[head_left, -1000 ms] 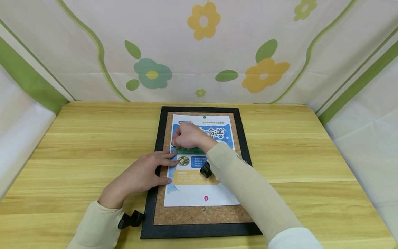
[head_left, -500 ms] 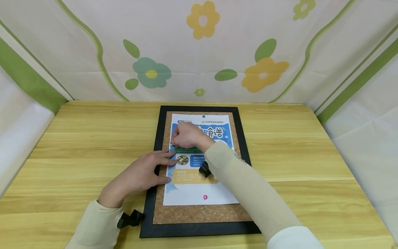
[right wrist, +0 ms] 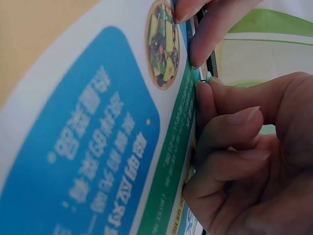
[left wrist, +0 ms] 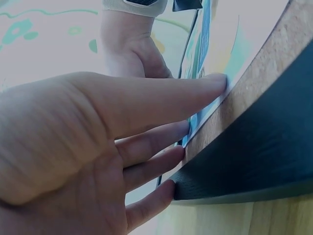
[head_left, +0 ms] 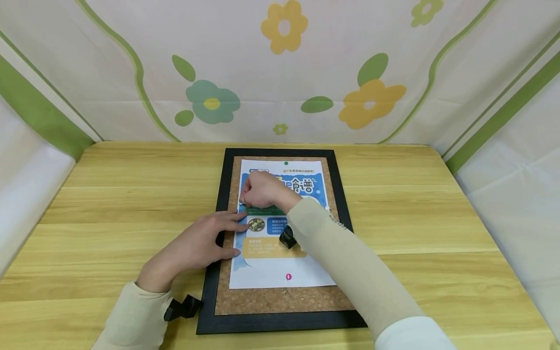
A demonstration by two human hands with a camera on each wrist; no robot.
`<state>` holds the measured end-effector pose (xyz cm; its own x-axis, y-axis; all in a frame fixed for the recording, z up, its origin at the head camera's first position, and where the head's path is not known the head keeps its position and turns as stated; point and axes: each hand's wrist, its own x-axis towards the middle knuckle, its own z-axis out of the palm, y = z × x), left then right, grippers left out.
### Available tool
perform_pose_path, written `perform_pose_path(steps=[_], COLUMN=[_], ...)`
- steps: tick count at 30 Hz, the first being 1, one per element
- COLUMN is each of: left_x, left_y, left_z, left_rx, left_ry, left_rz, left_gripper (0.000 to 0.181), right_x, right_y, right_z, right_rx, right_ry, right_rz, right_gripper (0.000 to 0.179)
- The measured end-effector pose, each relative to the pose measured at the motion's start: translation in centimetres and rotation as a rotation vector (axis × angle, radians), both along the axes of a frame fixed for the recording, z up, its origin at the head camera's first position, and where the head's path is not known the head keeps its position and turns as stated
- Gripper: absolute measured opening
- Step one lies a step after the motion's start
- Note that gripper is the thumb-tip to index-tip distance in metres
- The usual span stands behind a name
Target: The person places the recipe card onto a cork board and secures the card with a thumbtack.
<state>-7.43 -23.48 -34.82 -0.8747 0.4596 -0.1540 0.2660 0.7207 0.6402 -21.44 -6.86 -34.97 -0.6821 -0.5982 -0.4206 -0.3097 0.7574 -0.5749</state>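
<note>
A printed paper poster lies on a cork board with a black frame. At the poster's left edge my right hand pinches a small teal push pin between thumb and index finger, its other fingers curled. Just below, my left hand rests with extended fingers on the poster's left margin. In the left wrist view its thumb presses the paper, and a lower finger touches the frame. Whether the pin's point is in the cork cannot be made out.
A green pin sits at the poster's top middle and a pink pin at its bottom middle. The board lies on a wooden table. Behind the table hangs a flower-patterned curtain.
Both hands stay in the same places on the poster. The whole head view has shifted very slightly.
</note>
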Motion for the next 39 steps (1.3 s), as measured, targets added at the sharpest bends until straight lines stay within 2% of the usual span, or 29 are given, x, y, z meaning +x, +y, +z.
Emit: perform_pose_path(steps=[9, 22, 30, 35, 39], left_x=[0.2, 0.3, 0.0, -0.3, -0.5], left_y=[-0.4, -0.5, -1.7, -2.4, -2.6], left_z=[-0.4, -0.7, -2.2, -3.2, -3.5], left_rx=[0.05, 0.094, 0.23, 0.264, 0.278], left_ry=[0.023, 0.025, 0.012, -0.001, -0.011], left_rz=[0.004, 0.021, 0.02, 0.022, 0.019], left_gripper=[0.048, 0.046, 0.043, 0.045, 0.045], right_x=[-0.1, 0.0, -0.1, -0.1, -0.1], right_y=[0.2, 0.1, 0.1, 0.1, 0.1], right_z=[-0.1, -0.2, -0.3, -0.2, -0.2], right_rx=[-0.028, -0.036, -0.026, -0.031, -0.034], right_ry=[-0.049, -0.061, -0.057, -0.064, -0.075], right_rz=[-0.019, -0.029, -0.025, -0.027, -0.032], right_gripper=[0.02, 0.02, 0.02, 0.02, 0.02])
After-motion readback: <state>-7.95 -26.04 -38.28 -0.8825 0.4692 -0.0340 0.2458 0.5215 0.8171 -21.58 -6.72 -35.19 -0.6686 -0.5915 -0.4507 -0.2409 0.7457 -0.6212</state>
